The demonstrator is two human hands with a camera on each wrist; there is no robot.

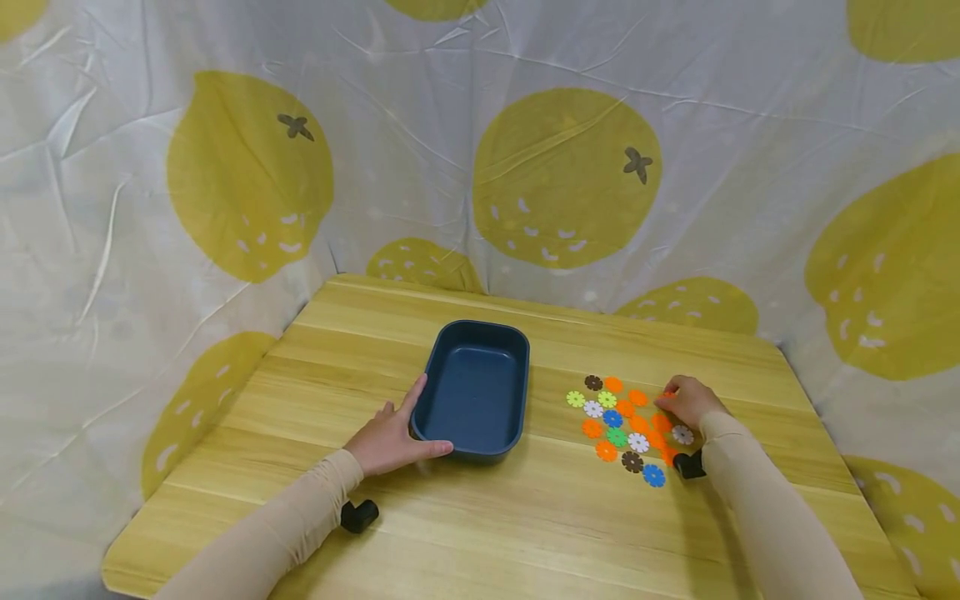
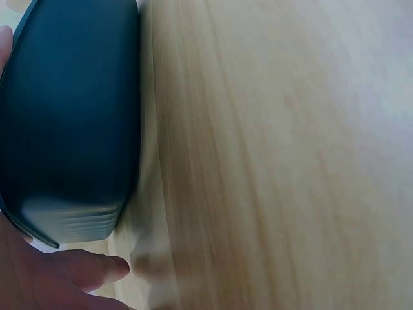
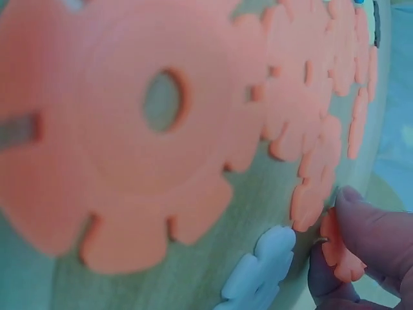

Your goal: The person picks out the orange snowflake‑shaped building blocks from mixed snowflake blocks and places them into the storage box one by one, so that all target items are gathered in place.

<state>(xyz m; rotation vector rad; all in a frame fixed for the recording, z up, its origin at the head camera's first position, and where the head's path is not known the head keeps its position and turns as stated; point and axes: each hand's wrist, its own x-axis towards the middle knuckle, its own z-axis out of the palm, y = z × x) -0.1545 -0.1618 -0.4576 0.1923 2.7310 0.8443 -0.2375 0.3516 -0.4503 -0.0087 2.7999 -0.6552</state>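
Observation:
A dark blue rectangular plastic bin (image 1: 472, 400) stands on the table. My left hand (image 1: 392, 440) is at its near left corner, thumb along the near rim and index finger stretched along the left side. In the left wrist view the bin's outer wall (image 2: 71, 116) fills the upper left. My right hand (image 1: 693, 402) pinches an orange notched plastic disc (image 3: 342, 248) between thumb and finger, at the right edge of a spread of discs. Orange discs (image 1: 639, 424), a white disc (image 1: 682, 434), a blue disc (image 1: 654, 476) and a brown disc (image 1: 633, 462) lie nearby.
The wooden table (image 1: 480, 533) runs back to a curtain (image 1: 405, 167) printed with lemons. Black wrist-worn pieces (image 1: 360, 516) show near both forearms. Green discs (image 1: 617, 437) lie on the left of the spread, some discs overlapping.

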